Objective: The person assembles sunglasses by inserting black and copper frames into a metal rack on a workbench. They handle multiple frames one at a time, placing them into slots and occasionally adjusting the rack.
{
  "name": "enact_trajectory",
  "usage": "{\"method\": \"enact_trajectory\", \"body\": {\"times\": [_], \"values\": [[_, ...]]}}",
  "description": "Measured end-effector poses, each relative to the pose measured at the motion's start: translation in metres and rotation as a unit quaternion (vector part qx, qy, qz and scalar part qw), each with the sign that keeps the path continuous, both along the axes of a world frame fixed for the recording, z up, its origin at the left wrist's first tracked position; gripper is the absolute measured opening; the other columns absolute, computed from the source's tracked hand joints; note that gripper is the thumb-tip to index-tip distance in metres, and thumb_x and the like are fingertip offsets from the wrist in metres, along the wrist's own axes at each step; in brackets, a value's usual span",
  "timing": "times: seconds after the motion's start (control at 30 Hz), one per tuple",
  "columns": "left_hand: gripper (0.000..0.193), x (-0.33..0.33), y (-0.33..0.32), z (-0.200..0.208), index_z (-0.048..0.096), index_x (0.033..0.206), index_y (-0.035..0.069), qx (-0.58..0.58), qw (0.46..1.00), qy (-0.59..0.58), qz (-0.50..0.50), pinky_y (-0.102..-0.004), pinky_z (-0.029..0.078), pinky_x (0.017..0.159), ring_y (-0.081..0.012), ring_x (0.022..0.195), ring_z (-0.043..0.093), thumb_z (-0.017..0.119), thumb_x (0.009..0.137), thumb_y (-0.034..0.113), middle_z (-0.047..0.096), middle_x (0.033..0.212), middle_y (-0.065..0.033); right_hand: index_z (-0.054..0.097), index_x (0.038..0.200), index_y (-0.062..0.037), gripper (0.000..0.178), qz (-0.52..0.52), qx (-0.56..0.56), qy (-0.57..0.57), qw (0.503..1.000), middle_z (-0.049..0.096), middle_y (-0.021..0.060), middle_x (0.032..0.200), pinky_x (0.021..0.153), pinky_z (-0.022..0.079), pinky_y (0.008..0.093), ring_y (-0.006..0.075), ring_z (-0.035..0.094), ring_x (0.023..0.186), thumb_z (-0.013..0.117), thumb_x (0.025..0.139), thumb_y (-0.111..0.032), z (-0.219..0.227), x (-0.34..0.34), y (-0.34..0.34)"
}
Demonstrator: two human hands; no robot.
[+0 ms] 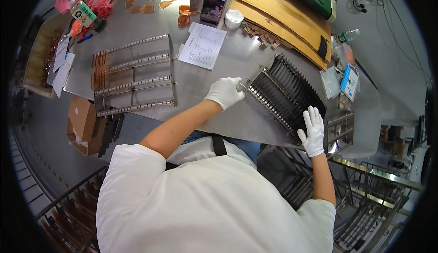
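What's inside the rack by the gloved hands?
Thin dark pieces stand in a close row inside the rack. They overlap, so most of their faces are covered, and whether anything small sits between them cannot be seen.

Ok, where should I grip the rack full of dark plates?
Probably the two ends of the rack, coming from left and right: the dark plates stand close together between them, crowding its length. The left hand is at one end, the right hand by the other.
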State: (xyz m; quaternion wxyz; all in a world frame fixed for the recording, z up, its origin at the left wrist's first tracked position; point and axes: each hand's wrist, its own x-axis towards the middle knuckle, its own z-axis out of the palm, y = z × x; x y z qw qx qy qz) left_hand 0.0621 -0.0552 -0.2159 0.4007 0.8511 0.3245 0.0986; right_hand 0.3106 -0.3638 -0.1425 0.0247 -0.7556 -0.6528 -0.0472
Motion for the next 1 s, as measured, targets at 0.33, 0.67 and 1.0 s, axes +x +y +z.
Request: {"method": "enact_trajectory", "body": {"times": [0.33, 0.67, 1.0], "values": [[0.026, 0.012, -0.017, -0.009, 0.066, 0.091, 0.008, 0.135, 0.989, 0.058, -0.018, -0.0483, 0.057, 0.079, -0.035, 0.087, 0.073, 0.069, 0.093, 0.034, 0.074, 0.087, -0.0144, 0.047, 0.149, -0.0031, 0.073, 0.009, 0.019, 0.018, 1.0, 0.045, 0.025, 0.156, 0.119, 0.032, 0.0576, 0.0488, 0.042, 0.142, 0.073, 0.085, -0.027, 0.004, -0.003, 0.005], [0.023, 0.014, -0.022, -0.028, 0.059, 0.089, 0.008, 0.278, 0.96, -0.012, -0.019, -0.0469, 0.053, 0.063, -0.0334, 0.066, 0.069, 0.068, 0.091, 0.029, 0.067, 0.069, -0.0122, 0.052, 0.143, -0.0085, 0.069, 0.048, 0.003, -0.069, 0.996, 0.05, 0.0217, 0.151, 0.115, 0.034, 0.0613, 0.044, 0.048, 0.138, 0.073, 0.087, -0.042, -0.001, 0.02, -0.037], [0.02, -0.016, -0.009, -0.033, 0.061, 0.088, 0.01, 0.3, 0.953, -0.006, -0.035, -0.0456, 0.052, 0.064, -0.0318, 0.066, 0.067, 0.067, 0.093, 0.028, 0.065, 0.068, -0.0115, 0.059, 0.135, -0.0097, 0.054, 0.152, 0.012, -0.077, 0.985, 0.057, 0.0178, 0.142, 0.114, 0.035, 0.0576, 0.0386, 0.054, 0.131, 0.06, 0.096, -0.047, 0.021, 0.024, -0.01]]}}
